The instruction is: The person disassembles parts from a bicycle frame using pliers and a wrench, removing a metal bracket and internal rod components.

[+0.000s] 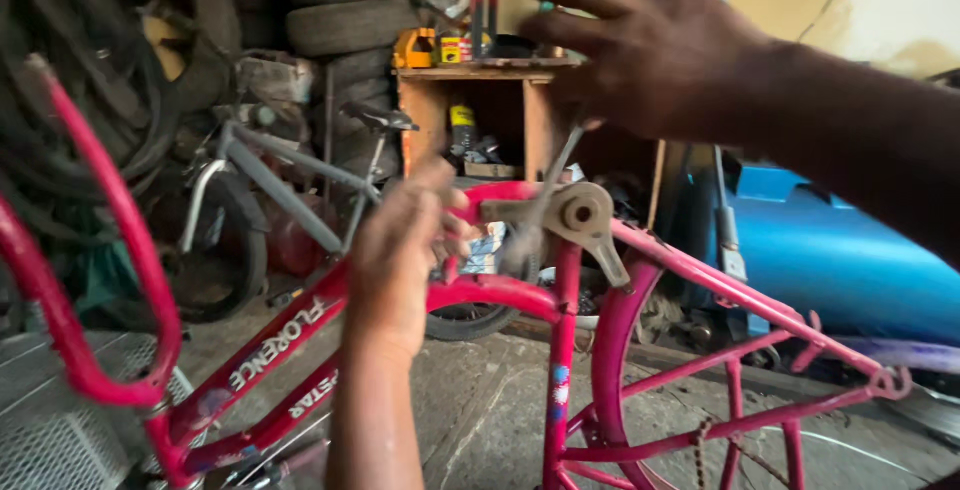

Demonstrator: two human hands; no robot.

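My left hand (400,250) grips pink bicycle frame (480,290) near seat post top. Saddle off, bare grey clamp bracket (580,218) exposed. My right hand (650,50) open, raised above clamp, holding nothing. Saddle fitting not yet done.

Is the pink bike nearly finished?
Not yet, I think. The pink frame is together and has its rear mudguard, but no saddle: only a bare clamp. The left hand grips the frame there; the right hand is raised, blurred. The chain hangs loose.

Pink bike, blue backdrop.
I see a bright pink bicycle frame (560,340) with white lettering, a grey bicycle (290,175) behind, a blue tank (850,260).
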